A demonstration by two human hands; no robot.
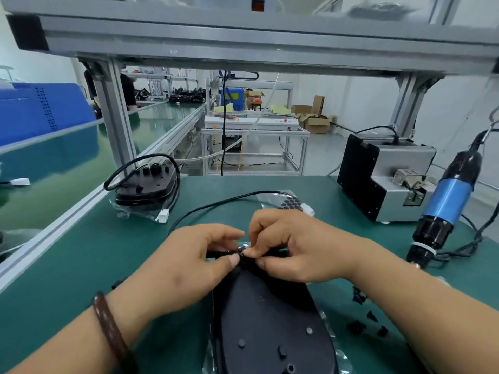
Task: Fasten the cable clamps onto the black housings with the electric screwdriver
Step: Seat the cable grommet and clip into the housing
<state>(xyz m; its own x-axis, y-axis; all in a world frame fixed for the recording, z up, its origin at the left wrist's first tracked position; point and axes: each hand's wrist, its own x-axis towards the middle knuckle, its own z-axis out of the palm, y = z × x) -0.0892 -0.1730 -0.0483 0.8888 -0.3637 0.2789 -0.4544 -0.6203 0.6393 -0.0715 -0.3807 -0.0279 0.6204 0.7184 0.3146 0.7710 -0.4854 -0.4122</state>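
Clamp being set in place by hand; no screw driven yet, by the look of it.
Fingers (232, 259) of the left hand (189, 265) and right hand (294, 247) pinch a small cable clamp (241, 252) at the far tip of the black housing (270, 319). It lies at the tabletop's (108, 252) near edge, long axis near-to-far, tapered end away. The electric screwdriver (445, 203) hangs untouched by the right edge.

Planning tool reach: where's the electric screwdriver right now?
Head view, far right: the electric screwdriver stands tilted, tip down at the green mat, just right of the grey-and-black box, beyond the right hand.
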